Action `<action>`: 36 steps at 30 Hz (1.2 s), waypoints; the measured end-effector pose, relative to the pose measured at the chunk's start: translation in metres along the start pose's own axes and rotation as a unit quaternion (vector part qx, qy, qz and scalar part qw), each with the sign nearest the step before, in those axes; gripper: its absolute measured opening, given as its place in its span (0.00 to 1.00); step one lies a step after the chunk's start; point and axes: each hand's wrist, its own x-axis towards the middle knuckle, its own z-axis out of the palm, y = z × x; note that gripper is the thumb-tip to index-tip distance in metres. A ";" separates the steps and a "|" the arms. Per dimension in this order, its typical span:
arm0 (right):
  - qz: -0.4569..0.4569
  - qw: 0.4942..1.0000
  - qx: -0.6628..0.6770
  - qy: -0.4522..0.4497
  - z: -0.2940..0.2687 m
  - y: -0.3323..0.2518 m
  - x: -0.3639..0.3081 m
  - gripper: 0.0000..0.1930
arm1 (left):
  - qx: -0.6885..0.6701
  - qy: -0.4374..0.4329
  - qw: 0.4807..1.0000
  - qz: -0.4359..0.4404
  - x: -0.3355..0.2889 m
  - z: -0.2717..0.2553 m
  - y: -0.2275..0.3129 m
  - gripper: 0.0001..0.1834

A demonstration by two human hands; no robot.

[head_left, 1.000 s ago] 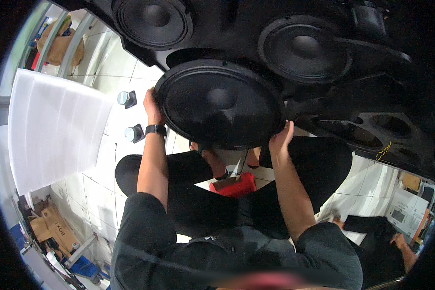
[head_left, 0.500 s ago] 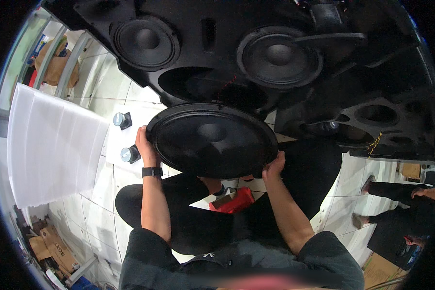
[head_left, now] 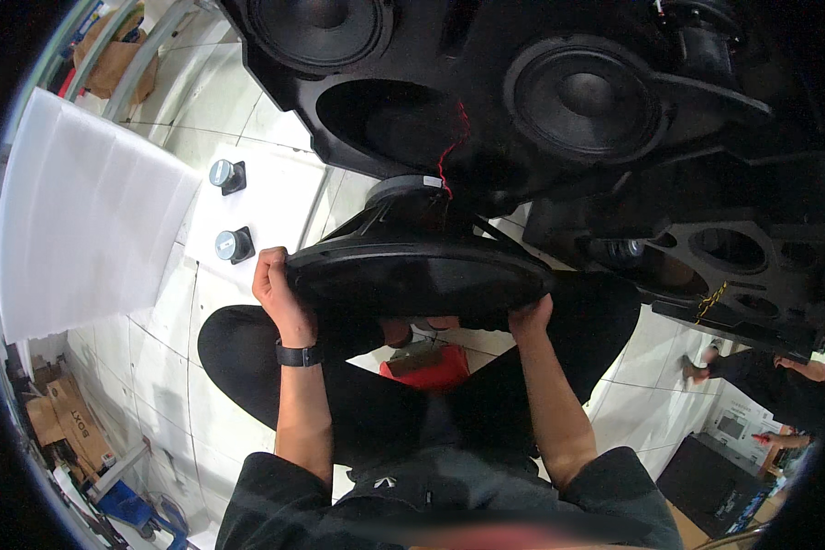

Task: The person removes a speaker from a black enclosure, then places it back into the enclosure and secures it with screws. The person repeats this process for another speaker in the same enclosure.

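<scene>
- Speaker (head_left: pixel 422 280) hung tilted above the legs (head_left: pixel 247 362), its back twd the cabinet (head_left: pixel 481 69); L hand (head_left: pixel 280 293) was clamped on its left rim, R hand (head_left: pixel 532 319) on its right, R fingers mostly hidden.
- Slip risk: grip was at two opp. edges only, so the magnet's (head_left: pixel 396 188) wt. could've swung it round if one hand loosened.
- Drop risk: red box (head_left: pixel 426 368) sat on the floor below, so a fall could've hit it or the legs.
- Snag risk: red wire (head_left: pixel 444 165) ran from the cabinet's hole (head_left: pixel 394 124) to the speaker's back; too much tilt or pull could've yanked it. Couldn't tell if it was fastened.
- Scrape risk: magnet sat nr the hole's edge, poss. touching (couldn't tell); a rough lift could've scuffed either.
- Silver-topped parts (head_left: pixel 234 245) lay left on a white board (head_left: pixel 270 192), prob. safe.
</scene>
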 end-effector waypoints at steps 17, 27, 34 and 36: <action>0.258 0.724 -0.584 -0.262 0.106 -0.117 0.056 0.39 | -0.006 0.003 0.998 0.070 -0.046 -0.031 0.011 0.07; 0.117 0.622 -0.668 -0.393 0.215 -0.065 0.026 0.49 | 0.016 0.001 0.997 0.082 -0.046 -0.046 -0.001 0.08; 0.022 0.427 -0.835 -0.346 0.224 -0.069 0.005 0.47 | 0.026 -0.017 0.997 0.077 -0.046 -0.048 0.003 0.08; 0.067 0.443 -0.849 -0.280 0.221 -0.066 -0.004 0.49 | 0.008 -0.014 0.997 0.071 -0.047 -0.047 0.003 0.08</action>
